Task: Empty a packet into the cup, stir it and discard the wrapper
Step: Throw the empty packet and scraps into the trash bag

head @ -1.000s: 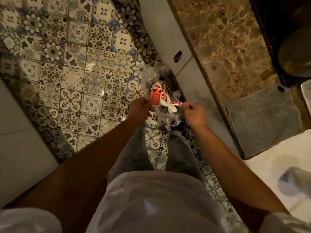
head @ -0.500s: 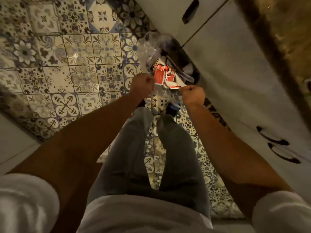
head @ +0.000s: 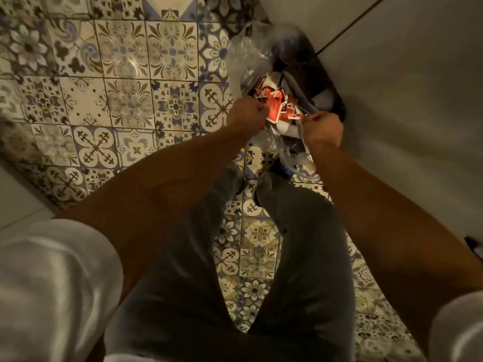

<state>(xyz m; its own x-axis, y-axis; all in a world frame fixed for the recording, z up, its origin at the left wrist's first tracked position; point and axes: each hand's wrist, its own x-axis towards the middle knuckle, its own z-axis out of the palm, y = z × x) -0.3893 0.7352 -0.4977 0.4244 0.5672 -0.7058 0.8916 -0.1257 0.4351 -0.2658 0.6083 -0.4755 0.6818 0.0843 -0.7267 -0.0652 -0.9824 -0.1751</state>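
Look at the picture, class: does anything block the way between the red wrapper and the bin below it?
Nothing visible does. Both hands, left and right, hold the clear bag open, and red wrappers already lie in the bin's open mouth.

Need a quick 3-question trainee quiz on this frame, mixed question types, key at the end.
1. True or false: both hands are closed, the left hand and the right hand, at the edges of the clear plastic bag.
2. Multiple choice: the red and white wrappers lie
A. on the patterned tile floor
B. inside the bag-lined bin between the hands
C. on a countertop
3. Fill in: the bin stands against a plain white ____.

Key: 1 true; 2 B; 3 cabinet front.
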